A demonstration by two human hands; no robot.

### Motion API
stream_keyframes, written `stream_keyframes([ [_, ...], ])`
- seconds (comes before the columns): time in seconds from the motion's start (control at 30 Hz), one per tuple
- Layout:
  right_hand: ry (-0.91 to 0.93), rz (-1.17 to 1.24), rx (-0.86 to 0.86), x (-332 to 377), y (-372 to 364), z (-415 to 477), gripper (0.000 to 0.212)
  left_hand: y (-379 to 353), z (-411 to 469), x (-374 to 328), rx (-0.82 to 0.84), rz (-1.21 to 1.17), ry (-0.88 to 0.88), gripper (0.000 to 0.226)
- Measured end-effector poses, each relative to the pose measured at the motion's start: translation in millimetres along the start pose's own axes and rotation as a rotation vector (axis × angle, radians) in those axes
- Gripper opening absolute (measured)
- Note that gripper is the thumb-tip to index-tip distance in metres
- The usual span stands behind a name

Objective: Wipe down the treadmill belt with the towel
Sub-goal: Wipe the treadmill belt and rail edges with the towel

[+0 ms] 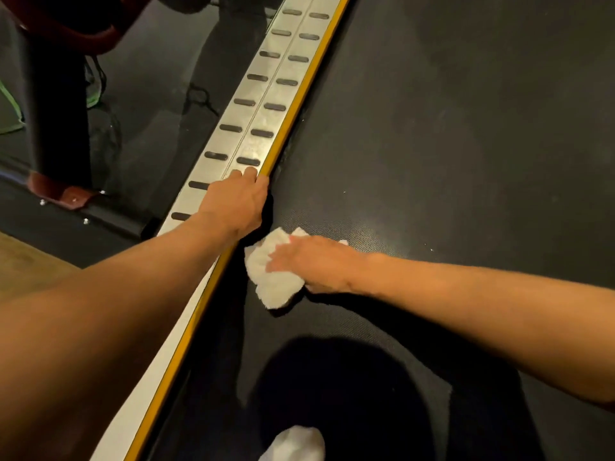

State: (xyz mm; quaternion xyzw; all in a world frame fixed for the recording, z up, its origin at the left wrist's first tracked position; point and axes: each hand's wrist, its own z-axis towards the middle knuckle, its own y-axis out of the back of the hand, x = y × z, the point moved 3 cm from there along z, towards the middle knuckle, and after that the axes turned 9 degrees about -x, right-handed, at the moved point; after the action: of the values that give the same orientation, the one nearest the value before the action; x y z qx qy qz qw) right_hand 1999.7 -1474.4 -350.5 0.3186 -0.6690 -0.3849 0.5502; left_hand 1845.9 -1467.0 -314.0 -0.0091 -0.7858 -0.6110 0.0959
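Note:
The black treadmill belt (pixel 449 144) fills the right and middle of the view. A crumpled white towel (pixel 273 281) lies on the belt close to its left edge. My right hand (pixel 316 261) presses flat on top of the towel, fingers pointing left. My left hand (pixel 239 204) rests on the silver side rail (pixel 263 94), its fingers curled over the rail's yellow inner edge, just above and left of the towel.
The side rail with dark oval grip pads runs diagonally from bottom left to top centre. Left of it are dark floor, a black and red machine post (pixel 56 111) and a wooden floor patch (pixel 26 261). A white sock (pixel 296 444) stands on the belt at the bottom.

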Motion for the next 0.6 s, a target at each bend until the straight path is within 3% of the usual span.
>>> stream_keyframes([
  [0.07, 0.007, 0.105, -0.052, 6, 5, -10, 0.061, -1, 0, -5, -0.013, 0.027, 0.017, 0.045],
  [0.13, -0.152, 0.167, -0.175, -18, 30, -20, 0.062, -2, -1, -8, -0.022, 0.035, 0.047, 0.043],
  [0.23, -0.362, 0.066, -0.334, -85, 71, -49, 0.043, -5, -2, -16, -0.027, 0.065, 0.001, 0.040],
  [0.37, -0.612, -0.027, -0.285, -115, 59, -85, 0.039, 3, -1, -20, 0.003, 0.088, -0.063, 0.037],
  [0.53, -0.307, 0.174, -0.107, -24, 14, -106, 0.057, 8, 4, -29, 0.043, 0.111, -0.015, 0.036],
  [0.6, -0.363, 0.172, -0.197, -39, 27, -104, 0.059, 6, 5, -36, 0.048, 0.137, 0.009, 0.037],
])
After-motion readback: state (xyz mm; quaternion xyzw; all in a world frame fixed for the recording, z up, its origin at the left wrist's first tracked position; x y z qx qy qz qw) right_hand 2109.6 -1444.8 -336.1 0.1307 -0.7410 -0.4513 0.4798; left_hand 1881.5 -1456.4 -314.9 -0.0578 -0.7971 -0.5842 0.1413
